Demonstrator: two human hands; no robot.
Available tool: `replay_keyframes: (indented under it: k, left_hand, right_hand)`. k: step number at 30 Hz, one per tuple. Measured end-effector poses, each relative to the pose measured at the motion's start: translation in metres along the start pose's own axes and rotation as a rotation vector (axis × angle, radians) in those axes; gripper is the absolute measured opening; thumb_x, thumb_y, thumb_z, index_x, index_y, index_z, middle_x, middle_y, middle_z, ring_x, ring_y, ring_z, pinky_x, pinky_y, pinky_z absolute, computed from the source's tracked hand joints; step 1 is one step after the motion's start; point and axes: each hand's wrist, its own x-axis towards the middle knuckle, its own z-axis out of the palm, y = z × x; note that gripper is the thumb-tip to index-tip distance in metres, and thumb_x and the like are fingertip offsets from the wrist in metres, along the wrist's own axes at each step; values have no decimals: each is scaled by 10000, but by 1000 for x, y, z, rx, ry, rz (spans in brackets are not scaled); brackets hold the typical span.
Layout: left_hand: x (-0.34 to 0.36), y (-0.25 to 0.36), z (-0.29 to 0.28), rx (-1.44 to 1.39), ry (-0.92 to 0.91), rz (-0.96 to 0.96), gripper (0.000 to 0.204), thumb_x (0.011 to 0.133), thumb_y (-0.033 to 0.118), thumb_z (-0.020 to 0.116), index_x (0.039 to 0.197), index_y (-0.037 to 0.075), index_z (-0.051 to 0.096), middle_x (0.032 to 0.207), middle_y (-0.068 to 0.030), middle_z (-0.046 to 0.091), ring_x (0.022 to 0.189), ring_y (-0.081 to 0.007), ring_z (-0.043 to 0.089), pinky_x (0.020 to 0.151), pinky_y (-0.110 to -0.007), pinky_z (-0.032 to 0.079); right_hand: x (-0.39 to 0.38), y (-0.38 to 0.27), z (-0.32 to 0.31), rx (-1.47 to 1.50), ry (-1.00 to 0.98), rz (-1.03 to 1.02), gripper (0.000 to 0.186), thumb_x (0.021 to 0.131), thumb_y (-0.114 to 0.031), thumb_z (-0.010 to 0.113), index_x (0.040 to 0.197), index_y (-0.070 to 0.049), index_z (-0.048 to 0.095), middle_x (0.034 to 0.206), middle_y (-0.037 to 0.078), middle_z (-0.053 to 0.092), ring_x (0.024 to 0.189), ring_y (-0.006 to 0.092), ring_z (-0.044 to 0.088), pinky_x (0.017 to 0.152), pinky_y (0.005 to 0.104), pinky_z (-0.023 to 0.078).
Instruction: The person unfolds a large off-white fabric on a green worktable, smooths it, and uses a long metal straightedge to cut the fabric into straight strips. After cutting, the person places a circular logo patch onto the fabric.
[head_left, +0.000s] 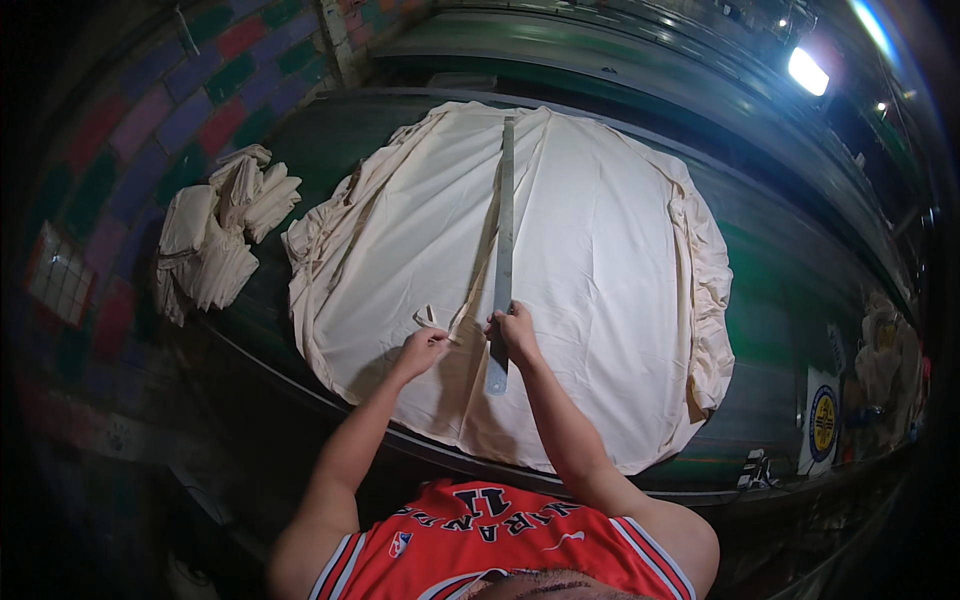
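green table (325, 145), painted brick wall (170, 115) at left. cream cloth (610, 260) spread on table (edges bunched), metal ruler (505, 220) atop; right hand (515, 333) grips ruler, left hand (424, 350) apart, can't tell if pinching cloth.

Just below the frame's centre, the right hand (515, 332) hides a stretch of the steel ruler (506, 230). Whether the left hand's (422, 350) fingertips pinch the cream cloth (610, 230) is too small to tell. The lower edge crops the red jersey (500, 540); the blurred heap (884, 355) at far right may be fabric.
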Motion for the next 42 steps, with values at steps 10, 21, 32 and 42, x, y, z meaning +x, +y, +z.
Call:
replay_keyframes:
  k: [10,21,32,42]
  left_hand:
    - [128,-37,-102,130,263,62,209,884,143,668,1031,-3,697,1004,-159,707,933,-271,695,814,-367,540]
    - [289,-71,-273,192,439,62,161,912,151,608,942,18,693,941,-155,699,940,-301,673,824,-399,516]
    - [483,-133,-328,255,527,242,132,819,41,545,874,28,664,945,-198,657,944,-374,631,850,-457,501]
    - [564,-162,-301,282,329,-48,519,819,134,641,1304,-25,546,1333,-282,557,1268,-380,539,1058,-428,440]
  right_hand:
    - [-1,14,34,81,80,-2,213,995,-21,485,1205,10,464,806,91,560,577,163,554,506,315,489]
    - [36,67,150,-47,298,25,199,1035,-128,497,1203,-24,480,763,56,555,558,144,555,476,317,495]
    - [32,74,232,-95,285,-61,219,1044,-125,486,1212,16,483,760,46,538,524,127,545,456,292,482]
    - [55,74,248,-145,243,61,267,1044,-150,497,1256,12,490,780,49,553,553,135,562,486,301,491]
